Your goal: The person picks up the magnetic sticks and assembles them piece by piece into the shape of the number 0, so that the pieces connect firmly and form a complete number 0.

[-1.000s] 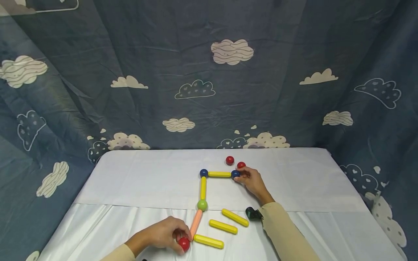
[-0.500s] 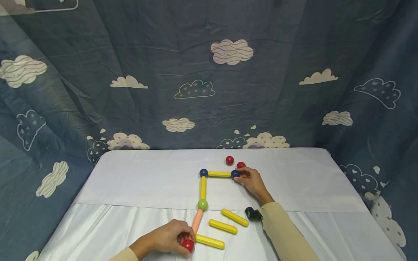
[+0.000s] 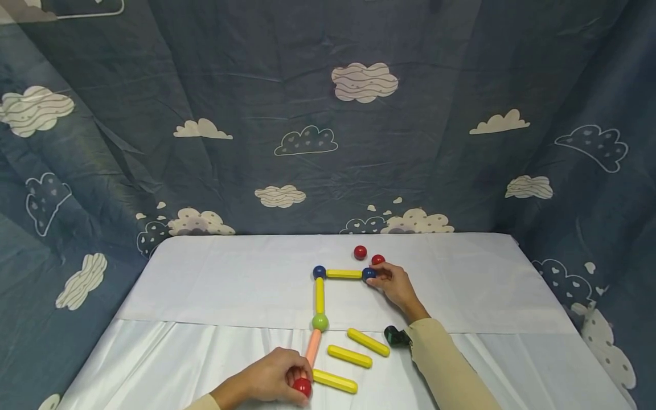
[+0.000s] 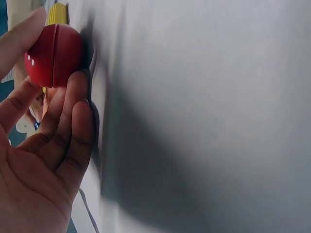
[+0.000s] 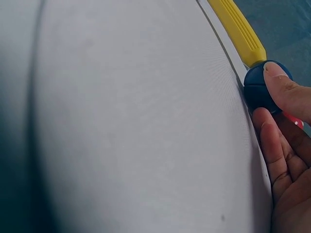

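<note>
Your left hand (image 3: 269, 378) sits at the near edge of the worktop (image 3: 205, 285), fingers curled around a red ball (image 3: 302, 387) that it pinches between thumb and fingertips (the left wrist view shows the ball (image 4: 53, 54) pressed against the white cloth, with a yellow tip just behind it). That ball sits at the near end of the peach rod (image 3: 312, 347), which slants up to a green ball (image 3: 320, 322). A yellow rod (image 3: 320, 295) runs on from there to a blue ball (image 3: 319, 272), and another yellow rod (image 3: 344, 274) crosses rightward to a second blue ball (image 3: 368, 274). Three loose yellow rods lie just right of the peach one: the nearest (image 3: 335, 381), the middle (image 3: 350, 356) and the farthest (image 3: 368, 342). Your right hand (image 3: 397, 287) grips that second blue ball with thumb and fingers. Two loose red balls (image 3: 361, 252) (image 3: 378, 259) rest just beyond it, the nearer one close to your fingers.
</note>
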`<state>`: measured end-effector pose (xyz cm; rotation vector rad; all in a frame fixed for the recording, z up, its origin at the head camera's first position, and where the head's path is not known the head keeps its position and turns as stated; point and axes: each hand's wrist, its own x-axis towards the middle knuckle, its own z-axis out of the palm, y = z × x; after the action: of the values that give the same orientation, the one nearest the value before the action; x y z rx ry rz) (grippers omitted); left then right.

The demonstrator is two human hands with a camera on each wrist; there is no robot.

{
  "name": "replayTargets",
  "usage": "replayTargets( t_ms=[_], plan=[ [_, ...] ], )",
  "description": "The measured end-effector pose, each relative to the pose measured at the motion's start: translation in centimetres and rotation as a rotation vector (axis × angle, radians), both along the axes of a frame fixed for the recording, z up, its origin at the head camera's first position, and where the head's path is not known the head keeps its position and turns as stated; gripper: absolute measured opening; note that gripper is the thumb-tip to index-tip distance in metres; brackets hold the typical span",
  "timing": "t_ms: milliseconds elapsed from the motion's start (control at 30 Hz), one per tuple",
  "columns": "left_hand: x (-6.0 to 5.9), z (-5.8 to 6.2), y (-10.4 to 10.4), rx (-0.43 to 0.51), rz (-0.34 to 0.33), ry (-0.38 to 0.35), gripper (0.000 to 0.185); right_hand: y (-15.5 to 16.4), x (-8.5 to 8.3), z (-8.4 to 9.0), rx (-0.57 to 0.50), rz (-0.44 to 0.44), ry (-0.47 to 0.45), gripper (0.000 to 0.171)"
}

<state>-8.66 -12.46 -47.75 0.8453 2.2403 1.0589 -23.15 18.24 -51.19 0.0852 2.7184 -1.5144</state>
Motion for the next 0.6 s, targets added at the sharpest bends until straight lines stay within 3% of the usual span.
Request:
replayTargets(
  t_ms=[233,600],
  plan=[
    [0.4,0.0,0.5,0.011,0.020,0.026,0.024,-0.1,0.0,0.0,0.006,-0.017,-0.008,0.038],
    [1.2,0.4,1.0,-0.079,0.016,0.158,0.029,0.0,0.1,0.0,0.000,0.004,0.004,0.039]
  ],
)
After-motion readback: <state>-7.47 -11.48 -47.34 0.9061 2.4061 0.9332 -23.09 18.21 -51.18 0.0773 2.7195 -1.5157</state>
